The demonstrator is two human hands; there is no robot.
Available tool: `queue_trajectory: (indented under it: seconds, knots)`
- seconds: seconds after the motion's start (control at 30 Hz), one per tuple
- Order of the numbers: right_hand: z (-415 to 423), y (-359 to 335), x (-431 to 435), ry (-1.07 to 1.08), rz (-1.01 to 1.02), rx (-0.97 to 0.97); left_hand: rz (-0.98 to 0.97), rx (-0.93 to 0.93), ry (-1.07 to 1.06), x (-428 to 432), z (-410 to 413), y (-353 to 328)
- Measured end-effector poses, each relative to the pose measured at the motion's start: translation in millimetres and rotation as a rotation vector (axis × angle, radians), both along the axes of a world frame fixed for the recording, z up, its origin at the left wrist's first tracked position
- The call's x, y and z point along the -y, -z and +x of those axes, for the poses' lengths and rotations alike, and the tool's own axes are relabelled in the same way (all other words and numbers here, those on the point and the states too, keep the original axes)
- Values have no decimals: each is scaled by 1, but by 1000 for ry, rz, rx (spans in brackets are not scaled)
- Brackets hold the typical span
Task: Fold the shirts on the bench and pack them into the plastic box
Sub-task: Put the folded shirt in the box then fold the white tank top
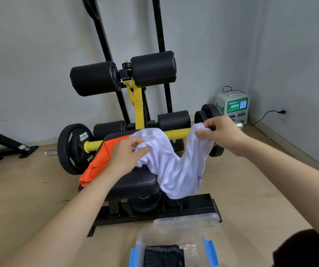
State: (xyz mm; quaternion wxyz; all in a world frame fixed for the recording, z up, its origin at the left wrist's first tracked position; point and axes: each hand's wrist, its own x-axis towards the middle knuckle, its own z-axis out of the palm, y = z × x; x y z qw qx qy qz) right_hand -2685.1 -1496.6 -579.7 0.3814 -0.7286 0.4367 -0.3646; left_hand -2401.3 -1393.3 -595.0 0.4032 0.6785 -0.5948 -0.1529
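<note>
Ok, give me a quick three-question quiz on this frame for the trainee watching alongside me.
1. True or false: the left hand and the right hand both grip the white shirt.
2. Which shirt lies on the bench, held by neither hand? A) orange shirt B) blue shirt C) striped shirt
3. What already lies inside the plastic box?

Key: 1 true; 2 A; 3 a dark folded garment with a mesh look.
</note>
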Motion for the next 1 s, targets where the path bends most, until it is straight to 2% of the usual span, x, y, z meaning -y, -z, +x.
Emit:
queue_trajectory:
  seconds: [0.07,0.13,0.27,0.4,0.5,0.67,0.93,1.0]
  knots:
    - [-2,-7,-3,-24,-70,28,7,-155,159,0,-23,-6]
    - [-3,-14,-6,-41,-129,60,82,-189,281,-2,-40,-10]
    - [0,-21,-18,-126,-153,72,59,-344,272,-8,-55,-21]
    - [5,-27,-33,-279,-187,25,96,-521,401,-13,-72,-28]
    - [11,-27,-38,-359,-154,31,84,-515,446,-14,-81,-26]
    - [15,-26,-44,-425,-126,46,26,-465,346,-15,-70,-24]
    - [12,-18,-26,-386,-71,45,19,-374,259,-30,-29,-31]
    - [10,-13,-16,-338,-85,-38,8,-390,200,-35,-12,-36]
